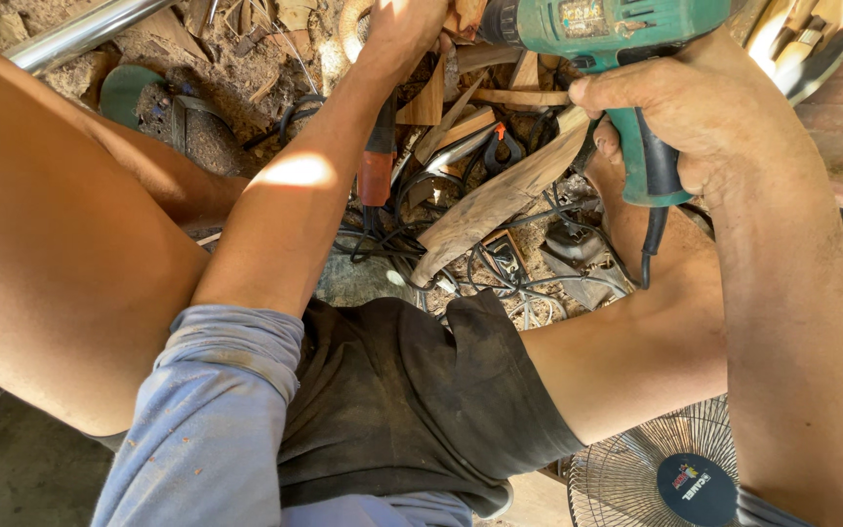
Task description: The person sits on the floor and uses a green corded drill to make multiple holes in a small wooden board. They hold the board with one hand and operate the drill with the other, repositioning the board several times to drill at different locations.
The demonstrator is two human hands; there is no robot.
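Looking down from my head camera, my right hand (680,112) is wrapped around the grip of a green plastic power drill with a dark handle (626,59); my fingers are curled tight on the handle, the index finger lying forward along the body near the trigger. The drill sits at the top of the view, its body pointing left, and its black cord (650,249) hangs down from the base of the handle.

My left hand (404,29) reaches up to the top edge of the view, where it rests on pale wooden offcuts (429,98). The frame cuts off most of my fingers there, so I cannot tell whether they are spread or gripping.

Between my two arms, a long curved piece of brown carved wood (500,200) slants from lower left up towards my right hand; its upper end lies just under the drill handle. Beside my left forearm stands a tool with a red and black handle (378,166), and a tangle of black cables (441,244) lies on the dirt floor (246,78) littered with wood chips.

My bare knees frame the scene on either side, with dark shorts (412,390) and a grey-blue sleeve (217,410) below. A round wire-grilled fan (665,468) sits at the lower right, and a shiny metal tube (80,34) crosses the upper left corner.
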